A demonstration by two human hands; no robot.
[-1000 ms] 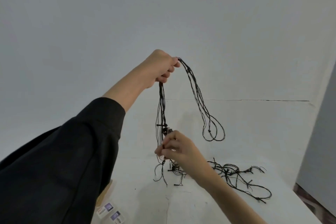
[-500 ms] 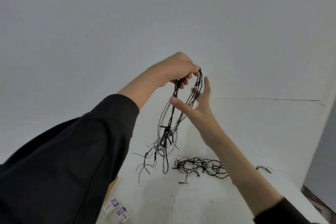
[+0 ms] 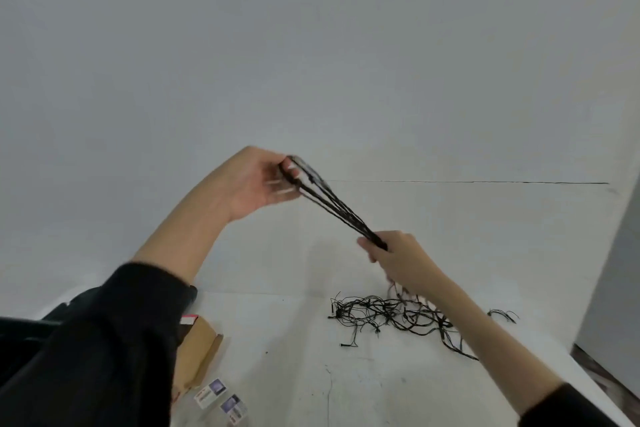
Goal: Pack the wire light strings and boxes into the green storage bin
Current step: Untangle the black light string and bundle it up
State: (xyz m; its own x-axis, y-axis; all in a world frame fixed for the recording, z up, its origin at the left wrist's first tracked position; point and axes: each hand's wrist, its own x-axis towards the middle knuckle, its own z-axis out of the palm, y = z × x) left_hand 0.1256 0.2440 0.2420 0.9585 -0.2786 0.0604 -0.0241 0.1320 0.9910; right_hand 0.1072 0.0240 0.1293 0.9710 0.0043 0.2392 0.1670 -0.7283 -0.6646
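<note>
A bundle of black wire light string [image 3: 332,204] is stretched taut in the air between my two hands. My left hand [image 3: 258,180] holds its looped upper end with curled fingers, raised in front of the wall. Lower and to the right, my right hand [image 3: 394,256] grips the other end of the bundle. The loose remainder of the black string [image 3: 384,315] lies tangled on the white table [image 3: 294,340] under my right forearm. A brown cardboard box [image 3: 199,350] lies at the lower left, partly behind my left sleeve. The green bin is out of view.
Two small printed packets [image 3: 221,400] lie near the table's front edge, right of the cardboard box. A grey wall stands behind the table, and a grey panel [image 3: 609,288] rises at the right edge. The floor shows at the bottom right corner.
My right hand slid down the strands from beside my left hand, closed on them and pulled the hanging bundle taut to the lower right. My left hand dropped lower in view.
</note>
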